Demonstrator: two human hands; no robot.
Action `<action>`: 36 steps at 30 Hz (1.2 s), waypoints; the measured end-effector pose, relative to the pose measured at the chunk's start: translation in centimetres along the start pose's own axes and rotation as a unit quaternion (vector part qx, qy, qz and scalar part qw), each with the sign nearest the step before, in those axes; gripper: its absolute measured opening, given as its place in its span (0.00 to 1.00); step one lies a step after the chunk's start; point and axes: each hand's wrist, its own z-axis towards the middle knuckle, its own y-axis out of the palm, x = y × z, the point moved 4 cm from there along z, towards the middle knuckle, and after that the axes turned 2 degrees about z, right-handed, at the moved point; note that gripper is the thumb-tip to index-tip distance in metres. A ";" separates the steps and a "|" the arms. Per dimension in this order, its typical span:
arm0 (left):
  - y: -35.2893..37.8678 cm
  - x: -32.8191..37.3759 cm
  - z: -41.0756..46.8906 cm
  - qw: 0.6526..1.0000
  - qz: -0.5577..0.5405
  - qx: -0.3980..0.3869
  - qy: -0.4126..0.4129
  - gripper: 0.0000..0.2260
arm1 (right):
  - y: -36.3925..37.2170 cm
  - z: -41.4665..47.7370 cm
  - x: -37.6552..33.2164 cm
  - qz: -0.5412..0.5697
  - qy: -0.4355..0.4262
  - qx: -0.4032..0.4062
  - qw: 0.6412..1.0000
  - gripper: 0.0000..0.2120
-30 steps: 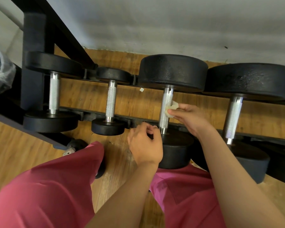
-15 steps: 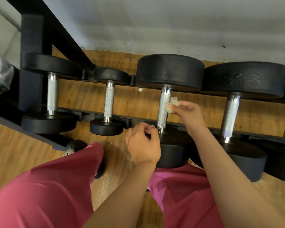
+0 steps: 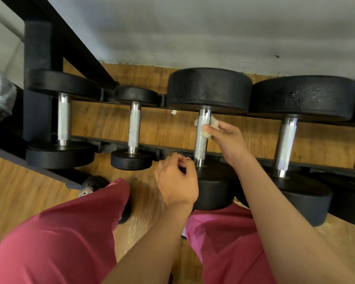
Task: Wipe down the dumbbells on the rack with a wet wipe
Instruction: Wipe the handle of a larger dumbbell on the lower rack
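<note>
Several dumbbells (image 3: 209, 89) on rack (image 3: 37, 48), right hand (image 3: 228, 138) pinching wipe (image 3: 214, 121) on handle (image 3: 201, 144)

R hand (image 3: 228, 140) w/ wipe (image 3: 214, 122) slid up handle (image 3: 200, 148), now wrapping it

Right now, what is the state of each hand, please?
Left hand: fingers curled beside the dumbbell's near head; whether it holds anything cannot be told.
Right hand: pinches the wet wipe against the dumbbell handle.
</note>
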 end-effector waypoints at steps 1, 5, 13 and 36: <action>0.0 0.0 0.0 1.000 0.002 -0.001 -0.001 0.06 | 0.2 0.1 0.0 -0.004 0.000 0.002 1.000 0.12; -0.1 -0.1 0.0 1.000 0.010 0.002 0.001 0.07 | -0.5 -0.4 -0.2 -0.024 -0.030 0.074 0.997 0.05; 0.1 -0.4 0.0 1.000 0.006 0.000 -0.008 0.08 | -0.8 0.1 -1.5 0.049 -0.039 0.125 0.990 0.05; -0.1 0.0 -0.1 1.000 0.020 0.007 0.010 0.09 | 1.0 -0.2 -0.9 0.037 -0.052 0.101 0.993 0.11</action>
